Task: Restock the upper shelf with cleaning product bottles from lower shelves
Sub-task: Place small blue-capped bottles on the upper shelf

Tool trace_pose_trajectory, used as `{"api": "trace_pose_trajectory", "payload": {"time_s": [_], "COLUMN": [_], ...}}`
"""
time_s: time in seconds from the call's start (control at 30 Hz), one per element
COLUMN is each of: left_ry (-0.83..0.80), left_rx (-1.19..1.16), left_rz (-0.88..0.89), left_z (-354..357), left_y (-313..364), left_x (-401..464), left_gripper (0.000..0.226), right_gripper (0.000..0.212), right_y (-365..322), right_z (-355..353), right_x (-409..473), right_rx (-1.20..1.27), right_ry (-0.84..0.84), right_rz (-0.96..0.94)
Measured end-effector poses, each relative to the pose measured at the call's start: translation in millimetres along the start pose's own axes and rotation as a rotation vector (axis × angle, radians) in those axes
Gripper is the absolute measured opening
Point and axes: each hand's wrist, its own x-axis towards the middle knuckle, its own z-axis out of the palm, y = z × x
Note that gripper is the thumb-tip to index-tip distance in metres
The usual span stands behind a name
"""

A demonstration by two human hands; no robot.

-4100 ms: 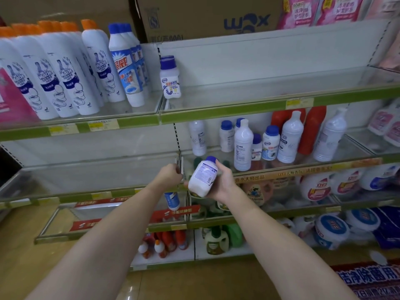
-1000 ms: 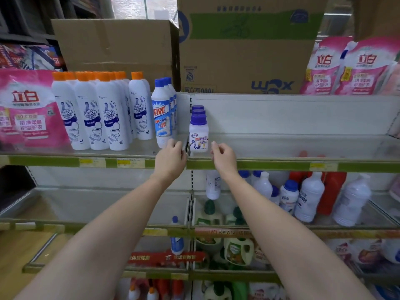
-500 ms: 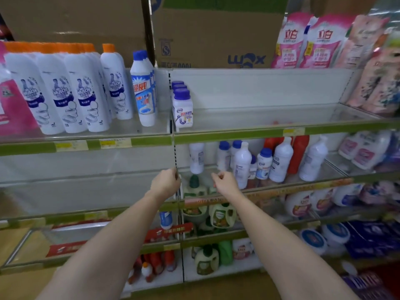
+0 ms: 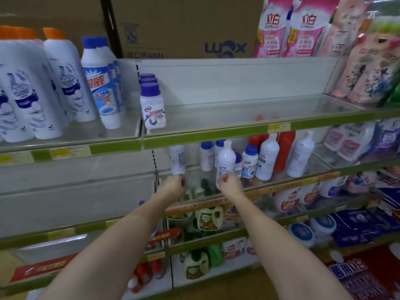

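I am reaching both hands into the lower shelf (image 4: 281, 185). The upper shelf (image 4: 249, 113) is holding one row of bottles (image 4: 152, 105). The right hand (image 4: 230, 184) is grasping a white bottle (image 4: 225, 161); lifting it upright seems best. The left hand (image 4: 173, 185) is curled near another bottle (image 4: 178, 159), contact unclear through blur.

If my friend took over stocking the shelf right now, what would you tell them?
Left hand: fingers curled at the foot of a white bottle on the lower shelf; a firm hold cannot be told.
Right hand: curled at the base of a tall white-capped bottle.
Done: three purple-capped bottles stand in a row on the upper shelf.
Left: lift more bottles up; most of that shelf is bare.
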Motion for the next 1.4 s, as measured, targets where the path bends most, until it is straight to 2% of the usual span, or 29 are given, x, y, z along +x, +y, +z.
{"api": "trace_pose_trajectory", "payload": {"time_s": [0.13, 0.23, 0.3, 0.37, 0.47, 0.63, 0.8, 0.93, 1.07, 1.13, 1.27, 1.4], "left_ry": [-0.016, -0.051, -0.068, -0.072, -0.071, -0.058, -0.083, -0.070, -0.093, -0.124, -0.167, -0.210], "left_rx": [0.043, 0.057, 0.075, 0.083, 0.053, 0.101, 0.134, 0.121, 0.104, 0.105, 0.084, 0.104], "left_rz": [0.041, 0.066, 0.096, 0.101, 0.052, 0.015, -0.018, -0.018, -0.038, -0.041, -0.044, -0.025], "left_z": [19.8, 33.9, 44.5, 53.2, 62.7, 64.4, 59.4, 61.3, 62.5, 61.4, 60.1, 62.0], "left_y": [36.7, 61.5, 73.4, 83.2, 90.9, 83.0, 76.7, 71.6, 70.0, 70.2, 69.0, 66.2], "left_x": [44.1, 72.0, 89.8, 104.5, 122.7, 140.7, 154.1, 163.3, 170.7, 171.9, 170.9, 168.4], "left_gripper": [0.018, 0.015, 0.018, 0.022, 0.020, 0.015, 0.012, 0.015, 0.021, 0.022, 0.022, 0.016], "right_gripper": [0.007, 0.013, 0.008, 0.009, 0.020, 0.020, 0.015, 0.009, 0.036, 0.049, 0.067, 0.069], "right_y": [24.8, 43.8, 55.3, 62.4, 67.6, 71.3, 64.4, 54.2, 41.9, 37.0, 34.5, 39.8], "right_z": [-19.9, -31.3, -36.4, -40.4, -43.1, -26.2, -15.6, -13.6, -19.6, -24.5, -26.4, -24.9], "right_x": [39.8, 66.0, 82.1, 96.3, 117.1, 145.5, 157.3, 160.8, 167.0, 171.8, 185.8, 187.6], "right_rx": [0.092, 0.097, 0.124, 0.110, 0.092, 0.071, 0.051, -0.103, -0.327, -0.378, -0.416, -0.440], "right_ry": [0.023, 0.037, 0.037, 0.035, 0.039, -0.035, -0.021, -0.038, 0.134, 0.187, 0.055, 0.002], "right_rz": [0.111, 0.170, 0.185, 0.180, 0.161, 0.131, 0.122, 0.027, -0.124, -0.136, -0.074, -0.058]}}
